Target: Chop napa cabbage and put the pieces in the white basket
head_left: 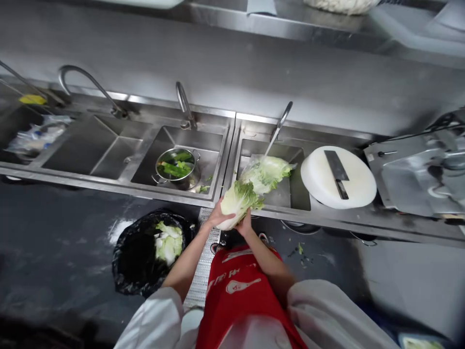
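Note:
A head of napa cabbage is held at the front edge of the right-hand sink. My left hand grips its left side, and my right hand supports it from below on the right. Just beyond it, another pale green cabbage lies in the sink, under a stream of water from the faucet. The held cabbage's leafy end points toward that one, and the two overlap in view.
A steel pot with green vegetables stands in the neighbouring sink. On the right a cleaver lies on a round white cutting board. A black-lined bin holding cabbage leaves stands on the floor at left. A shelf runs overhead.

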Available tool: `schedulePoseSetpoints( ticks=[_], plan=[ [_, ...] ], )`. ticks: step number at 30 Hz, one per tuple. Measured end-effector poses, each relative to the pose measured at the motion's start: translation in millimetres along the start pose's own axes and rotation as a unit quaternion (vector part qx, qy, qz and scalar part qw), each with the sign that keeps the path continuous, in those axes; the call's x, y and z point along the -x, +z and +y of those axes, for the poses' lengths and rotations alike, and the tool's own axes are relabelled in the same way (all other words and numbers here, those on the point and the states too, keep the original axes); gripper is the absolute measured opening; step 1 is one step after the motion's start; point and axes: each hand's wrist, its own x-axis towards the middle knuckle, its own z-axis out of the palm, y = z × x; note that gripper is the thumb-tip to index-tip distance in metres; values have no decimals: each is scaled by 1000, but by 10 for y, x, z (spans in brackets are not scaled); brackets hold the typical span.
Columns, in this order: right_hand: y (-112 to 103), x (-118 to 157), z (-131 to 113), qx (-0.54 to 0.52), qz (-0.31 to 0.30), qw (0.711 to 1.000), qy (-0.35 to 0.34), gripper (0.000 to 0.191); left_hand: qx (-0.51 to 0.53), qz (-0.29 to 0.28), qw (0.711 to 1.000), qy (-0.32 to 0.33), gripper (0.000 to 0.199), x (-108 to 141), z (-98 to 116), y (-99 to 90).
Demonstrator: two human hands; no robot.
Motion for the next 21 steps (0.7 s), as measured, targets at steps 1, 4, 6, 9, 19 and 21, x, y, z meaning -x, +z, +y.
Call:
schedulePoseSetpoints(
  ticks=[1,4,6,9,19,21],
  plan=[
    [17,38,-20,-22,-23,999,-6,63,-24,12,1000,9,125,90,38,45],
    [-89,151,-231,-59,-104,990,-69,54,-116,31,992,49,125,341,279,239],
    [-249,210,-515,-70,-147,978,-132,51,-174,29,979,100,129,433,534,470],
    [-539,276,-1144,-77,-181,961,-195,56,-254,29,948,189,135,372,996,1036],
    [-1677,450,-3598,-72,-179,951,-242,81,-334,-114,895,274,118,-1156,2436,3599],
    [-1942,402,-3977,43,-150,953,-260,84,-284,-171,924,189,113,-1578,2550,3940]
  ],
)
